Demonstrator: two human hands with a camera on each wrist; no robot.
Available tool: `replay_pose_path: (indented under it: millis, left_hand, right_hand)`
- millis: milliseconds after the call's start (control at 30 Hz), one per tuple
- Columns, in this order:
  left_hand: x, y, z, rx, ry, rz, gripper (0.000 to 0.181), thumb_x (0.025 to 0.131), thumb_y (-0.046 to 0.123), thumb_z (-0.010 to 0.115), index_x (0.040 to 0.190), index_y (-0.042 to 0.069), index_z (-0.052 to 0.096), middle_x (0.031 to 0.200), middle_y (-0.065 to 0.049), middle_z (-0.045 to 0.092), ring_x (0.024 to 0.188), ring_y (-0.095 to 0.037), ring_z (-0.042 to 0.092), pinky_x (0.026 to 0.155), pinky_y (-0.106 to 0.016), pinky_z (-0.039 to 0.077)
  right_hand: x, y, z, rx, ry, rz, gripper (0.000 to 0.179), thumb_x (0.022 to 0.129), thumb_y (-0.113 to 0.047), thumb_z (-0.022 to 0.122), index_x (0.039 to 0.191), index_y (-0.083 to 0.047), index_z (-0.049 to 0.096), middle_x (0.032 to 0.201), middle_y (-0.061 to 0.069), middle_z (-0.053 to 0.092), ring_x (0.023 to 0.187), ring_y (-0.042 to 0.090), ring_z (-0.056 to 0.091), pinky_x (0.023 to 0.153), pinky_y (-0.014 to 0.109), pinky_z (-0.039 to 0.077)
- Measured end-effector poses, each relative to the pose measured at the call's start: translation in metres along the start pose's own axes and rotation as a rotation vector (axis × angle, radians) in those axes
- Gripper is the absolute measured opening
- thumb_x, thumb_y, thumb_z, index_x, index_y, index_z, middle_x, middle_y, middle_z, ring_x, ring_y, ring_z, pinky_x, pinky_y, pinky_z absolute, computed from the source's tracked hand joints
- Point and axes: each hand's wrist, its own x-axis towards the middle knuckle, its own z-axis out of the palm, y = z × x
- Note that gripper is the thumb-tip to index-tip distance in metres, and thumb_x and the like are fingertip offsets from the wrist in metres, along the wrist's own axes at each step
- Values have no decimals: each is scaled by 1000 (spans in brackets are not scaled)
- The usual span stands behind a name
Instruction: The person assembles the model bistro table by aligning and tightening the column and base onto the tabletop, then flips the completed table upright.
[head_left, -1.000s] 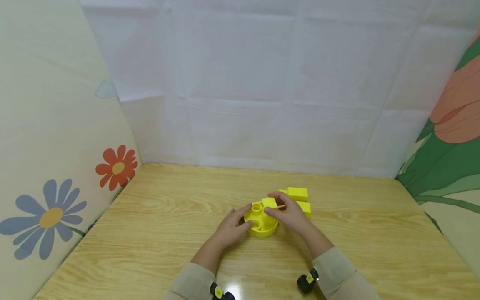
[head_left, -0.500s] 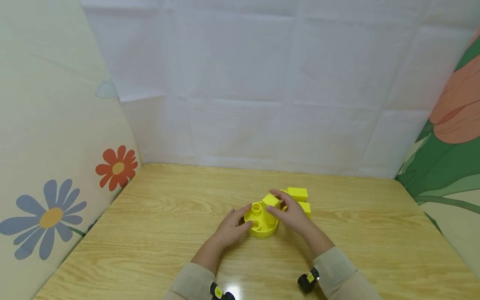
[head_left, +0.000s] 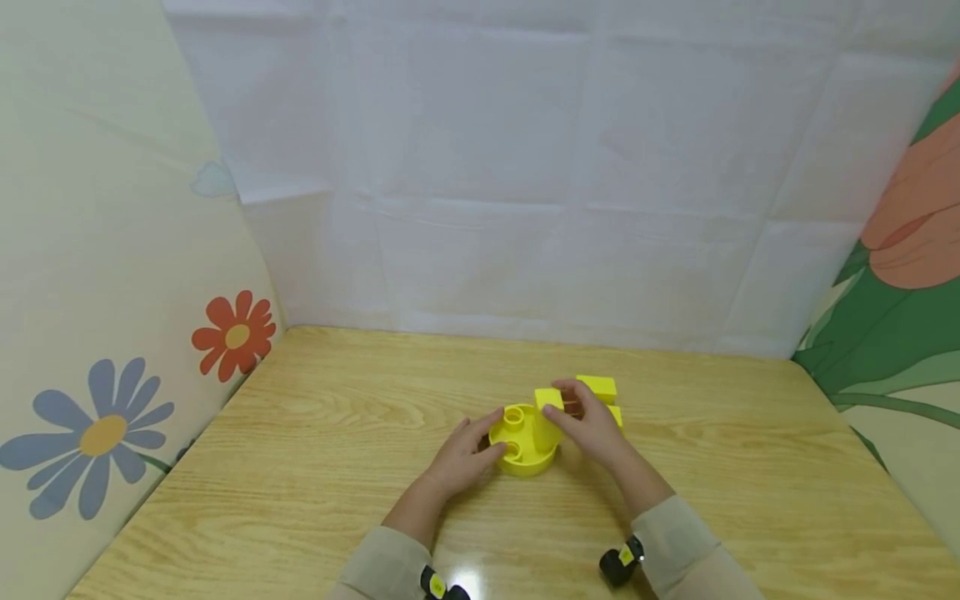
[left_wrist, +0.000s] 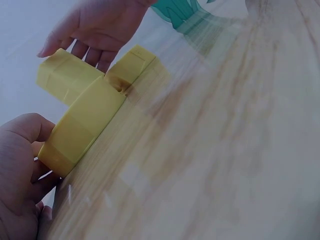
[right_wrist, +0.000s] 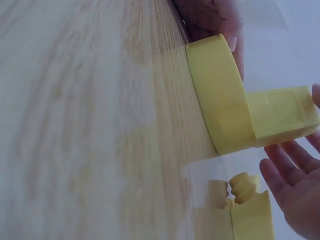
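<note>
A round yellow tray-like base (head_left: 525, 469) with raised ring sockets lies on the wooden table, its open side up. My left hand (head_left: 459, 460) holds its left rim between thumb and fingers. At the base's right side stands a yellow block-shaped leg (head_left: 550, 425), its lower end inside the rim. My right hand (head_left: 596, 429) pinches the leg's upper part. In the right wrist view the leg (right_wrist: 282, 115) rises from the base (right_wrist: 220, 95); the joint between them is hidden behind the rim.
Two more yellow pieces, a farther block (head_left: 598, 388) and a nearer block (head_left: 617, 415), lie behind my right hand. A threaded end shows on one yellow piece (right_wrist: 252, 215) in the right wrist view. A white cloth (head_left: 480, 208) hangs along the table's back edge.
Between my right fingers the leg has turned and its top has shifted slightly to the right. My right hand has moved a little right with it. Left hand and base stay put.
</note>
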Motion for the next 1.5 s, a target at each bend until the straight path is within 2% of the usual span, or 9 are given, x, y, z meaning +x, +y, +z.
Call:
replay_pose_path:
  millis: [233, 500, 700, 800, 967, 1033, 1233, 1500]
  left_hand:
    - [0, 0, 0, -8, 2, -12, 56, 96, 25, 58, 146, 4, 45, 148, -16, 48, 139, -39, 40, 122, -57, 9]
    - [0, 0, 0, -2, -6, -26, 56, 97, 26, 57, 147, 6, 43, 150, -14, 46, 142, -39, 36, 122, -57, 9]
    - [0, -2, 1, -11, 1, -32, 56, 96, 25, 58, 147, 7, 44, 149, -13, 48, 141, -37, 39, 123, -55, 8]
    - [0, -2, 1, -10, 6, -31, 56, 96, 25, 58, 147, 7, 44, 148, -14, 48, 141, -39, 38, 123, -56, 9]
    - [0, -4, 2, 7, 8, -6, 55, 96, 24, 58, 146, 5, 45, 147, -16, 50, 139, -39, 41, 122, -57, 10]
    - [0, -4, 2, 8, 10, 3, 55, 96, 25, 58, 146, 4, 45, 146, -16, 50, 138, -39, 43, 122, -57, 10]
    - [0, -5, 3, 7, 12, 13, 56, 96, 25, 59, 145, 3, 45, 146, -17, 50, 137, -39, 44, 122, -56, 11]
    - [0, -3, 2, -12, 0, -36, 57, 96, 27, 58, 147, 7, 43, 150, -12, 46, 145, -40, 31, 122, -56, 9]
  right_hand:
    - [-4, 6, -4, 73, 24, -64, 44, 93, -11, 65, 133, -3, 52, 116, 24, 63, 105, 32, 62, 90, 39, 53]
    - [-7, 6, -10, 5, -46, 21, 60, 94, -24, 66, 148, -15, 43, 140, 16, 53, 102, 23, 55, 78, 26, 48]
    - [-8, 6, -8, -8, -38, 31, 56, 91, -27, 70, 141, -14, 48, 133, 14, 54, 98, 23, 53, 73, 26, 46]
    - [-9, 6, -6, 12, -15, 37, 53, 89, -27, 72, 136, -12, 50, 130, 14, 54, 99, 23, 54, 77, 28, 48]
    - [-11, 7, -5, 114, -13, 6, 50, 91, -17, 70, 133, -4, 47, 133, 18, 56, 115, 29, 57, 99, 41, 49]
    - [-12, 7, -5, 153, -19, -20, 48, 91, -11, 68, 133, -2, 46, 135, 21, 57, 120, 30, 56, 104, 42, 47]
    - [-16, 9, -6, 124, 6, -57, 43, 92, -10, 66, 131, -1, 50, 127, 20, 62, 111, 25, 59, 93, 28, 49]
    - [-20, 9, -7, 103, 33, -38, 48, 92, -11, 67, 137, -5, 52, 121, 18, 65, 104, 23, 60, 88, 26, 50]
